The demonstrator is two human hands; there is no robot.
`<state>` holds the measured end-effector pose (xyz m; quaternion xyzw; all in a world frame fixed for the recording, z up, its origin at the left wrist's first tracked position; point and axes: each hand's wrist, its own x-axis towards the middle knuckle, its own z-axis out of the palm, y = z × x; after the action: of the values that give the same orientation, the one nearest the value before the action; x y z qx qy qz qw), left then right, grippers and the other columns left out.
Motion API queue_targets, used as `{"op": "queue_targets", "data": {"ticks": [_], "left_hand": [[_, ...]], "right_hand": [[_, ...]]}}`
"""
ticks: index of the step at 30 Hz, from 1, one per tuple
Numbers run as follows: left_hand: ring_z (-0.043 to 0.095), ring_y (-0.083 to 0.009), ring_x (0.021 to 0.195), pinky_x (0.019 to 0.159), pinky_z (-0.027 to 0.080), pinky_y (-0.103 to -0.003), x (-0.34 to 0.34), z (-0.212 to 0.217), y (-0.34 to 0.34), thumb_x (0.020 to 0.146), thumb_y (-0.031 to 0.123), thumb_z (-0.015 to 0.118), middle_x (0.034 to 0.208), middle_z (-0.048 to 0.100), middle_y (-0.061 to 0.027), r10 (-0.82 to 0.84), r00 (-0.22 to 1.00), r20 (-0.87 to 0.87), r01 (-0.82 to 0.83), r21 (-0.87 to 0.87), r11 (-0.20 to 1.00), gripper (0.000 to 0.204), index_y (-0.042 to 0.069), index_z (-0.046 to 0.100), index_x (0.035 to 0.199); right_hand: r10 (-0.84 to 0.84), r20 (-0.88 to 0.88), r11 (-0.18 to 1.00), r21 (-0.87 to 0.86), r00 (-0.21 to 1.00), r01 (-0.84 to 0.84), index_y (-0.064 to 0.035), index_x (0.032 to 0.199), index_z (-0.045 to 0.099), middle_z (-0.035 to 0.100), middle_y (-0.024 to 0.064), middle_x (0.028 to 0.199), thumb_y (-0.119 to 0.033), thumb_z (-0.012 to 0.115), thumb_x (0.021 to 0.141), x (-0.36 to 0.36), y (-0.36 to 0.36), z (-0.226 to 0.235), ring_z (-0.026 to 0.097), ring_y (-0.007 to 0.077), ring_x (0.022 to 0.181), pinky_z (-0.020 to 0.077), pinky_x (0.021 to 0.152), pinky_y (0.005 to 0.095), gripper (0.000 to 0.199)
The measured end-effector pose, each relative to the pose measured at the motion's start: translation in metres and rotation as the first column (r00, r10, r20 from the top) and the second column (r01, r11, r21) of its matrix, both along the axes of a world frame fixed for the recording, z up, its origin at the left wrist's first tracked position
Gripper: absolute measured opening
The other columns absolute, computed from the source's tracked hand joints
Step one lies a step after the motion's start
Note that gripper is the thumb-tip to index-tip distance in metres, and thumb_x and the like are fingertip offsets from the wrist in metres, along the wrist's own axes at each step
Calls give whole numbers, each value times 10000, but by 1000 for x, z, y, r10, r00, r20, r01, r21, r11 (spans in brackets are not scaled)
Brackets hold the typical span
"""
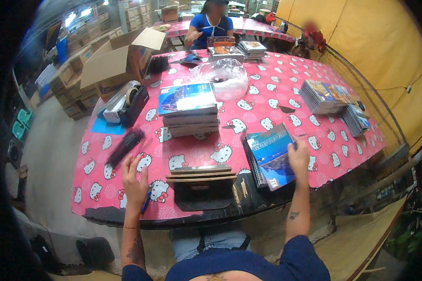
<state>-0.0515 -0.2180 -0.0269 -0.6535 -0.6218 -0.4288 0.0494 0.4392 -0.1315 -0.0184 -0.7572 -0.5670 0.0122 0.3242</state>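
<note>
My right hand [299, 158] grips the right edge of a blue-covered notebook [273, 157], which lies tilted on another notebook with a black spiral spine [252, 159]. My left hand [135, 182] has its fingers stretched forward, thumb apart, beside a bundle of black binding coils [125, 146]. A loose coil lies by its fingertips; whether they touch it is unclear. A blue-handled tool [146, 200] lies by my left wrist, partly hidden. Between my hands stands a black holder [202, 195] with upright wooden slats. Behind it rises a stack of blue-covered books [187, 100].
Black tape dispenser [135, 100] and open carton [110, 65] stand at left. A clear plastic bag [227, 79] lies beyond the stack. Book piles [321, 98] sit at right. Across the pink table [262, 103], a person in blue [208, 28] sits behind more books.
</note>
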Motion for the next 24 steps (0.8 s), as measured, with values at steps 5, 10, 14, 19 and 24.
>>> {"op": "queue_targets", "data": {"ticks": [5,10,14,19,24], "left_hand": [[539,-393,1220,1012,457,-452,100,107,17,876,140,710,1344,515,-248,-315,935,-161,350,300,887,438,37,615,1290],[480,-555,1207,992,451,-517,242,76,34,850,137,724,1365,430,-359,-710,672,211,730,-25,683,699,44,354,1436],[674,-388,912,791,527,-446,302,-25,27,861,24,627,1180,574,-265,-437,370,820,736,28,676,551,-1,389,1357],[642,-369,946,795,521,-448,293,-38,16,870,124,641,1063,576,-227,-477,723,499,644,-239,727,507,-18,519,1341],[617,-375,931,777,525,-467,296,-30,25,870,239,659,1017,562,-202,-531,814,236,581,-311,752,541,-19,552,1334]], "right_hand": [[358,469,918,-19,807,-396,-96,962,724,650,122,1045,-216,677,754,-51,-31,133,569,304,1130,380,1033,501,245],[467,746,770,-78,475,-634,-142,952,707,536,124,1258,-203,679,770,-70,-26,125,444,293,1296,304,1071,614,194],[694,383,687,-100,609,-720,-166,1228,626,434,196,1426,-190,695,820,-47,-9,39,450,393,1314,358,1076,582,414],[296,221,954,-24,929,-298,-65,1428,474,494,274,1407,-277,556,964,17,-12,-21,490,439,1287,392,1068,489,516],[321,-196,931,-114,927,-347,-3,1456,411,528,289,1370,-322,544,974,43,-20,-51,509,424,1276,395,1066,478,593]]}}
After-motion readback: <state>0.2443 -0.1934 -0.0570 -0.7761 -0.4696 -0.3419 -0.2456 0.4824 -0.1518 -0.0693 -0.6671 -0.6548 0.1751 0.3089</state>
